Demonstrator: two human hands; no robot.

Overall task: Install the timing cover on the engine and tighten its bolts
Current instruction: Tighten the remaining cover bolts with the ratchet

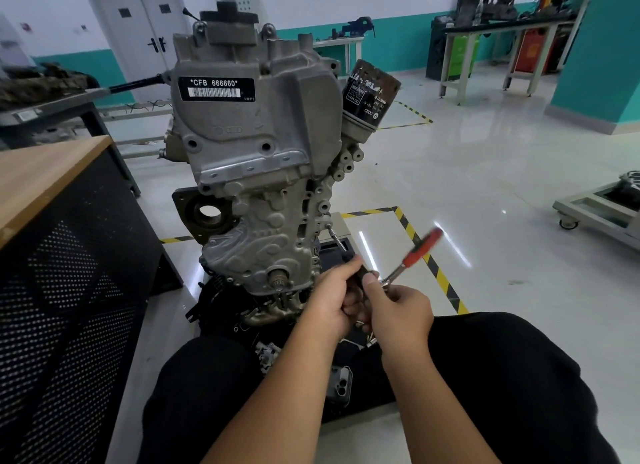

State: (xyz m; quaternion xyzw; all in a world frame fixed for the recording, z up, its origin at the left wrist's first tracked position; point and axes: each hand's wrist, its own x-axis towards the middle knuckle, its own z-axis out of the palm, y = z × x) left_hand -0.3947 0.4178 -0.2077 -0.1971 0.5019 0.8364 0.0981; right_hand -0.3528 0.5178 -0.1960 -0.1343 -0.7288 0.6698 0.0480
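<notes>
Grey cast-aluminium timing cover seated on front of upright grey engine block, ahead of seated person's knees. Left hand curled around small dark part, item not identifiable. Right hand gripping chrome head end of red-handled ratchet wrench; handle angled up and right, blurred. Both hands touching, just beside cover's lower right corner. Black cylindrical oil filter mounted upper right. Wood-topped bench at left.

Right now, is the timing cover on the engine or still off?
On. The timing cover sits flush against the engine front, the crank end poking through it. Both hands hold the red-handled ratchet beside it; bolt tightness cannot be told.
</notes>
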